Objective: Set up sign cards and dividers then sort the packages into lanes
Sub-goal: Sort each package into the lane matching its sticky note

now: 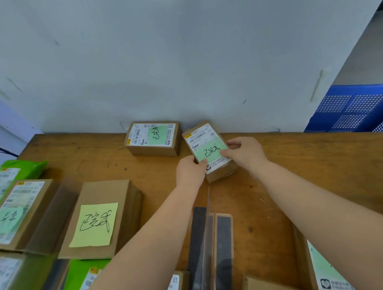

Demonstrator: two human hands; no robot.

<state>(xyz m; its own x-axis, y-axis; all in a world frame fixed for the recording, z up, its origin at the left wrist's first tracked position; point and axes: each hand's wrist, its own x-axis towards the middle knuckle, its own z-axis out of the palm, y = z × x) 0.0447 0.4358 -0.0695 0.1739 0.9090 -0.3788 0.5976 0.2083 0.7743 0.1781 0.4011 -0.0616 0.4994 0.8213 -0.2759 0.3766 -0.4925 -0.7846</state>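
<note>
A small cardboard package (205,143) with a shipping label and a green handwritten note lies on the wooden table (316,168) near the wall. My left hand (189,170) grips its near-left corner and my right hand (245,152) grips its right side. A similar package (153,138) with a green note sits just to its left against the wall. A larger box with a yellow handwritten card (95,224) stands at the left. A dark strip divider (210,248) lies lengthwise between my forearms.
Several cardboard boxes and green mailer bags (13,171) crowd the left edge. More boxes (318,261) sit at the near right. A blue perforated crate (355,108) stands beyond the table's right end. A grey wall backs the table.
</note>
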